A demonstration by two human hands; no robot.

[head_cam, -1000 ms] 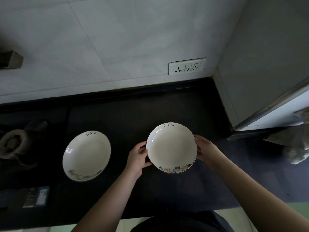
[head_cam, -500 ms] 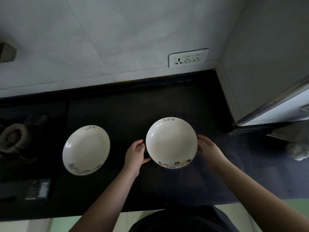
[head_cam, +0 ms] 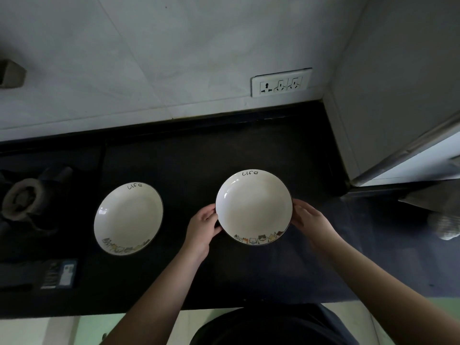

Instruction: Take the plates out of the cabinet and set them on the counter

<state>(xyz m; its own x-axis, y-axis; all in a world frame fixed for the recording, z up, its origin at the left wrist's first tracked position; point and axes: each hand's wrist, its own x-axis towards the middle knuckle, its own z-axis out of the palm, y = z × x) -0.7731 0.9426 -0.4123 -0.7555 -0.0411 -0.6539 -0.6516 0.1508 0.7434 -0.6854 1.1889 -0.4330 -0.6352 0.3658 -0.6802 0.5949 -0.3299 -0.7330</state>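
Left hand (head_cam: 202, 226) fingers and right hand (head_cam: 308, 217) fingers clasp opposite rims of white round ceramic plate with cat border (head_cam: 253, 207), low over black table (head_cam: 199, 155). Matching plate (head_cam: 128, 217) rests left. Stiff, glossy, breakable; rim hold suits.

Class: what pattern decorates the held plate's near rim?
A row of small cartoon cats on the plate; head view.

A black counter (head_cam: 189, 155) ran along the tiled wall, dim and bare across its middle. A white plate (head_cam: 128, 219) marked "Life" lay flat on it at the left, with a gas burner (head_cam: 23, 199) farther left and a dark blue packet (head_cam: 58, 272) near the front edge. A second plate (head_cam: 253, 207) sat over the counter's right part, though whether it touched the surface could not be told.
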